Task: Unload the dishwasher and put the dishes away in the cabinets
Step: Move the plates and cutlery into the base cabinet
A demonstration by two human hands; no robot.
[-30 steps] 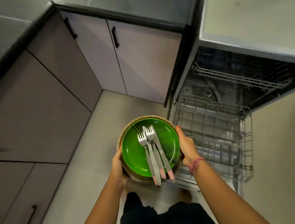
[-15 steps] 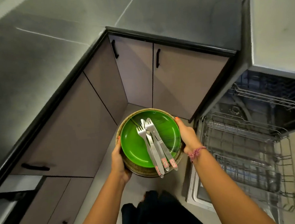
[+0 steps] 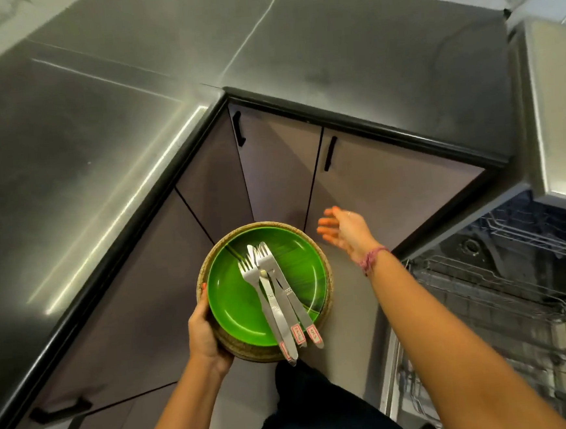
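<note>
Your left hand [image 3: 206, 335] grips the rim of the stacked plates: green plate [image 3: 247, 295] on a brown plate [image 3: 326, 271], with two forks [image 3: 251, 277] and a knife [image 3: 276, 319] lying on top. Your right hand [image 3: 344, 231] is free, fingers spread, near the corner cabinet doors [image 3: 278, 167]. Dishwasher rack [image 3: 486, 317] at right.

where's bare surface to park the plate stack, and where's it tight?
Bare: the dark countertop, both runs of the L, from front edge to marble wall; nothing on it in view. Tight: the inner corner of the cabinet doors, where the open right hand reaches. The left hand holds the plate stack with loose cutlery. Right: dishwasher rack pulled out.
</note>
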